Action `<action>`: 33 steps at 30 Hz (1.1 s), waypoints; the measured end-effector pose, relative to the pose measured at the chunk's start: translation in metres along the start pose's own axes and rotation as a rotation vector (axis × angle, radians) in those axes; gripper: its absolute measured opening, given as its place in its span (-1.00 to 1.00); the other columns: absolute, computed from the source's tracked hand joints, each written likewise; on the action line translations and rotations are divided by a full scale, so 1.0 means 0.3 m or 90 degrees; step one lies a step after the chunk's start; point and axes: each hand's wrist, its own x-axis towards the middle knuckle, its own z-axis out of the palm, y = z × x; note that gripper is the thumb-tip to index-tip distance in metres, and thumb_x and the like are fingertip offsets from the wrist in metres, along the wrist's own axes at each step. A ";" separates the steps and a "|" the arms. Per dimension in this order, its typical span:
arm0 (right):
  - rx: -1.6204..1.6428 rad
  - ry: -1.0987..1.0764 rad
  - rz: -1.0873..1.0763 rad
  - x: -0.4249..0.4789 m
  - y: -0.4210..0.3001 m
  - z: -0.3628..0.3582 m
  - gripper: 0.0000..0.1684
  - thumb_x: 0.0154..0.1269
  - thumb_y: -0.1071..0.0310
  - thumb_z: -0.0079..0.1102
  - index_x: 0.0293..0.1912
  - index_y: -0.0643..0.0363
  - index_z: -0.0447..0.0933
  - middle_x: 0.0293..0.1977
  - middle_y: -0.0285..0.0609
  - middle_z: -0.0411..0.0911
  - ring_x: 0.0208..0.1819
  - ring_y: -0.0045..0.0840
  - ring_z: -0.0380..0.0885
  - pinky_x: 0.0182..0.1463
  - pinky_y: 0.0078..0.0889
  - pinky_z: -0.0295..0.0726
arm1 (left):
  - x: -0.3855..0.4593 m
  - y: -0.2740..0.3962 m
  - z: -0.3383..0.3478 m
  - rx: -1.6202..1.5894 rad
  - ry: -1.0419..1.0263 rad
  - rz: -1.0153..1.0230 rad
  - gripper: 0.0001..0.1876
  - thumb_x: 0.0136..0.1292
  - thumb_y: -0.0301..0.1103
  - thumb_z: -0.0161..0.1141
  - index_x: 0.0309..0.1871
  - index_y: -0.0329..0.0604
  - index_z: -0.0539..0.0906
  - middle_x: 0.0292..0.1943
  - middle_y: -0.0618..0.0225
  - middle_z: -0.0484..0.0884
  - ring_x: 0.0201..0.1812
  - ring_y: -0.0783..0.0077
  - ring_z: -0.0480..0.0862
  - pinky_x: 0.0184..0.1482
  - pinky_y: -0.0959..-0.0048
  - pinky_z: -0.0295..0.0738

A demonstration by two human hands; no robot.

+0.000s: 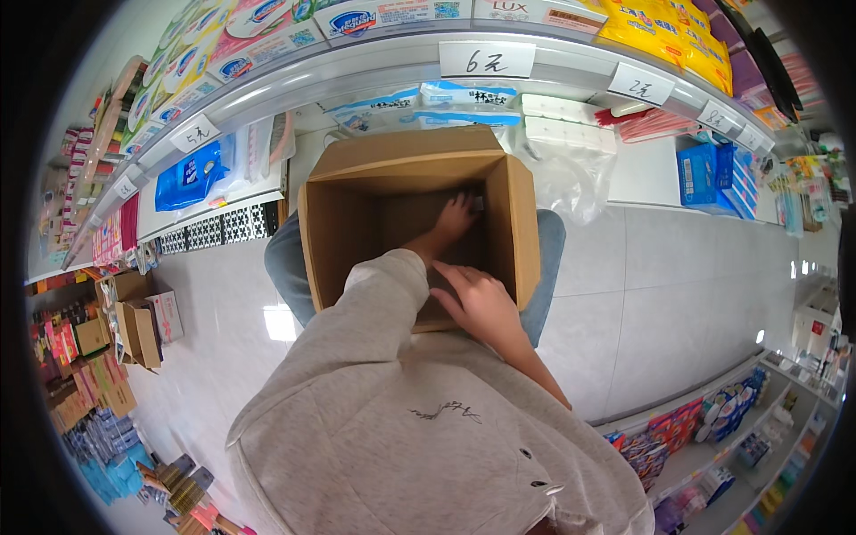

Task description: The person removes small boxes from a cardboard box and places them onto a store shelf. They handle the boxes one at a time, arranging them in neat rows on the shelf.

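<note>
An open cardboard box [344, 234] stands before me between my knees, its flaps folded outward. My left hand [457, 215] reaches deep inside it, near the far right corner of the dim interior. Its fingers are spread, beside a small whitish patch [478, 203] that is too small to identify. Closer to me, my right hand [480, 297] hovers over the box's near right side, fingers apart and holding nothing. The fingertips come close to my left wrist; whether they touch it, I cannot tell.
Beyond the box runs a store shelf with packaged disposable cups [468, 119], wrapped tissue rolls [568, 137] and a blue wipes pack [190, 175]. Soap boxes [267, 47] line the shelf above. Opened cartons [137, 328] sit at left on the tiled floor [588, 267]; another shelf [695, 461] stands lower right.
</note>
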 end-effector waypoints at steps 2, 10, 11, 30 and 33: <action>-0.007 0.020 -0.012 0.001 -0.003 -0.004 -0.51 0.37 0.15 0.31 0.17 0.22 0.56 -0.05 0.03 0.68 -0.03 -0.12 0.68 0.05 -0.15 0.66 | 0.009 -0.006 -0.022 -0.014 -0.021 -0.014 -0.68 0.32 -0.17 0.19 0.07 0.03 0.76 0.27 -0.04 0.52 0.26 -0.09 0.48 0.07 0.02 0.54; 0.139 0.182 -0.069 0.017 0.005 -0.019 -0.42 0.25 0.48 0.35 0.27 0.21 0.50 0.20 0.07 0.54 0.23 -0.03 0.51 0.30 -0.17 0.51 | -0.104 -0.080 -0.542 -0.267 -0.141 0.040 -0.55 0.07 -0.33 0.35 0.10 -0.03 0.69 0.06 0.07 0.62 0.05 0.00 0.58 0.05 0.07 0.56; 0.128 0.220 -0.074 0.026 0.006 -0.026 -0.36 0.23 0.50 0.36 0.31 0.20 0.46 0.24 0.07 0.50 0.26 -0.04 0.49 0.32 -0.17 0.49 | -0.123 -0.115 -0.625 -0.310 -0.140 0.071 -0.55 0.08 -0.34 0.34 0.11 -0.02 0.68 0.05 0.10 0.63 0.04 0.02 0.58 0.05 0.07 0.55; 0.875 0.096 -0.156 0.215 -0.121 -0.227 0.04 0.29 0.01 0.31 0.56 0.27 0.06 0.10 0.19 0.60 0.13 -0.13 0.64 0.31 -0.08 0.55 | -0.548 -0.062 -1.441 -1.042 0.139 -0.089 0.17 0.11 0.03 0.55 0.66 -0.04 0.01 0.57 0.15 0.23 0.57 0.16 0.24 0.54 0.09 0.14; 1.198 -0.327 -0.034 0.321 -0.090 -0.250 -0.09 0.48 -0.10 0.07 0.53 0.33 0.11 0.12 0.30 0.58 0.09 0.16 0.65 0.28 0.18 0.58 | -0.506 0.005 -1.475 -0.641 0.302 0.024 0.27 -0.05 -0.04 0.65 0.66 -0.06 0.03 0.60 0.17 0.17 0.61 0.13 0.16 0.57 0.06 0.05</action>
